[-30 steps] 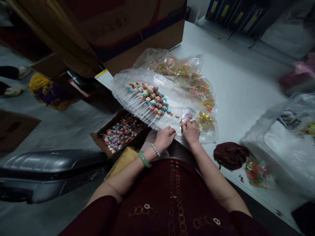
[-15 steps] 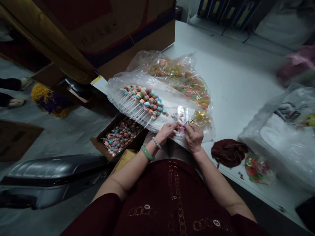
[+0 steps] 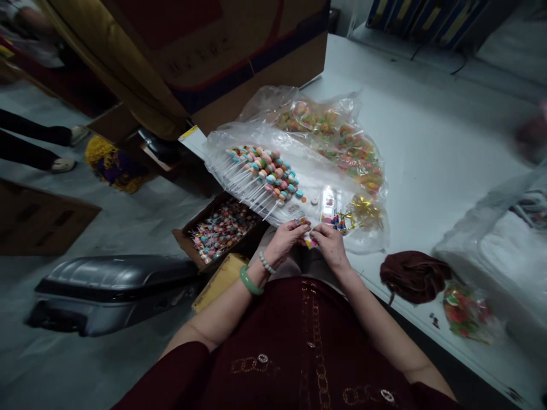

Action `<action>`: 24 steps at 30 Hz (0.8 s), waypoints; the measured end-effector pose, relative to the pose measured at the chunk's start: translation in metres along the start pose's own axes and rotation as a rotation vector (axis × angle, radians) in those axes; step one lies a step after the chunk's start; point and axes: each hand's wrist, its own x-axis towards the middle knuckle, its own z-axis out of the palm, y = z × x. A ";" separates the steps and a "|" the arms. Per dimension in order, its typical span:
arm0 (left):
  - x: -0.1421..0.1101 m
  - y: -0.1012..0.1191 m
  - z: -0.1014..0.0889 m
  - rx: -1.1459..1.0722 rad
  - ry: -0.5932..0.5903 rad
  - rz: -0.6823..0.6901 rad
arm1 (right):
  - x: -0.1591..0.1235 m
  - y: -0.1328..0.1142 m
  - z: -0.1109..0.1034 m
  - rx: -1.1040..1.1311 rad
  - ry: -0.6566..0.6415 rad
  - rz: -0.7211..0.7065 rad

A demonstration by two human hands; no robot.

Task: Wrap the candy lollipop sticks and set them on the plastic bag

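"What's at the far left?"

"A cardboard tray (image 3: 184, 244) of lollipops (image 3: 224, 230) is sitting below the tabletop edge, with no readable print."

"And the hands?"

"The left hand (image 3: 285, 242) and right hand (image 3: 331, 246) are pinching a small glossy candy packet (image 3: 309, 241), clenched between them, beside a clear plastic sheet (image 3: 222, 159) carrying candy skewers (image 3: 265, 173)."

"Further right?"

"Gold twist ties (image 3: 366, 212) are lying on plastic; a maroon cloth (image 3: 414, 277) is resting on the white tabletop (image 3: 431, 142)."

Twelve o'clock: crinkled glossy clear plastic bag (image 3: 294, 136). Eleven o'clock: matt brown cardboard carton (image 3: 252, 62). Ten o'clock: glossy grey hard-shell suitcase (image 3: 111, 279). Two o'clock: soft maroon cloth bundle (image 3: 414, 277).
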 end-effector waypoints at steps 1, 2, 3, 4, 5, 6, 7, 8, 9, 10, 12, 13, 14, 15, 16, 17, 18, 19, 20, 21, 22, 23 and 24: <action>-0.003 0.002 -0.005 -0.016 0.013 -0.008 | 0.001 -0.002 0.007 -0.005 -0.033 -0.006; -0.005 0.004 -0.012 -0.022 0.021 -0.017 | 0.002 -0.004 0.014 -0.005 -0.073 -0.002; -0.007 0.006 -0.019 -0.021 0.033 -0.026 | 0.004 -0.006 0.021 0.004 -0.102 0.015; -0.009 0.009 -0.027 -0.017 0.051 -0.037 | 0.007 -0.009 0.028 0.017 -0.115 0.040; -0.011 0.012 -0.036 -0.018 0.079 -0.046 | 0.011 -0.011 0.035 0.033 -0.108 0.068; -0.013 0.014 -0.046 -0.029 0.118 -0.051 | 0.017 -0.015 0.043 0.056 -0.091 0.097; -0.014 0.017 -0.055 -0.051 0.161 -0.045 | 0.023 -0.019 0.051 0.098 -0.070 0.134; -0.015 0.019 -0.065 -0.080 0.206 -0.035 | 0.030 -0.023 0.060 0.162 -0.046 0.192; -0.015 0.021 -0.075 -0.110 0.255 -0.019 | 0.037 -0.028 0.069 0.235 -0.025 0.265; -0.016 0.023 -0.083 -0.137 0.304 -0.004 | 0.045 -0.033 0.078 0.309 -0.012 0.353; -0.017 0.024 -0.098 -0.176 0.378 0.012 | 0.060 -0.041 0.094 0.414 -0.005 0.505; -0.018 0.024 -0.103 -0.190 0.397 0.014 | 0.066 -0.044 0.100 0.441 -0.007 0.557; -0.019 0.024 -0.108 -0.203 0.406 0.016 | 0.072 -0.047 0.105 0.450 -0.011 0.590; -0.020 0.024 -0.111 -0.215 0.402 0.016 | 0.077 -0.048 0.108 0.453 -0.018 0.617; -0.021 0.024 -0.112 -0.229 0.389 0.015 | 0.082 -0.049 0.110 0.460 -0.026 0.650; -0.021 0.023 -0.113 -0.248 0.379 0.015 | 0.085 -0.050 0.110 0.469 -0.038 0.683; -0.021 0.023 -0.113 -0.274 0.378 0.019 | 0.088 -0.051 0.109 0.478 -0.052 0.713; -0.021 0.022 -0.112 -0.304 0.384 0.023 | 0.090 -0.052 0.109 0.489 -0.067 0.738; -0.020 0.022 -0.110 -0.334 0.393 0.024 | 0.091 -0.053 0.108 0.502 -0.084 0.757; -0.019 0.021 -0.108 -0.358 0.404 0.023 | 0.092 -0.055 0.109 0.517 -0.102 0.769; -0.018 0.021 -0.107 -0.371 0.415 0.022 | 0.092 -0.057 0.109 0.532 -0.120 0.776; -0.017 0.021 -0.105 -0.374 0.423 0.019 | 0.092 -0.059 0.111 0.547 -0.135 0.777; -0.017 0.022 -0.104 -0.373 0.428 0.011 | 0.091 -0.061 0.113 0.560 -0.144 0.774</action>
